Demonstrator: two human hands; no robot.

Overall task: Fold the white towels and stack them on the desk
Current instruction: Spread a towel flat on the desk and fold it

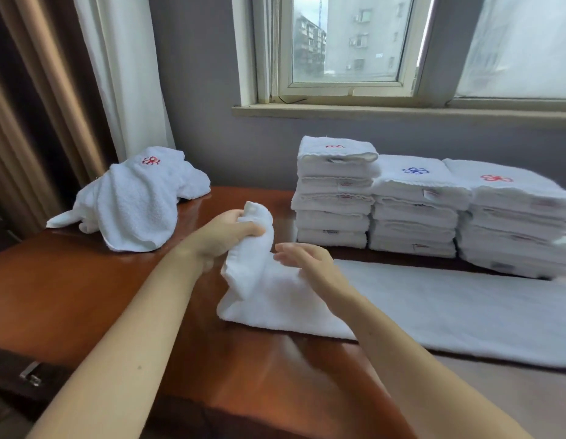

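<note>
A long white towel (433,308) lies folded lengthwise across the brown desk (85,280), running from the middle to the right edge. My left hand (224,236) grips its left end, bunched and lifted off the desk. My right hand (303,258) hovers just right of the raised end with fingers relaxed, close to the cloth. Three stacks of folded white towels stand at the back: a tall left stack (335,191), a middle stack (414,210) and a right stack (513,223).
A heap of unfolded white towels (132,201) with a red flower emblem sits at the desk's back left, by the curtains (85,90). A grey wall and a window sill (402,110) rise behind the stacks. A drawer handle (29,373) shows at lower left.
</note>
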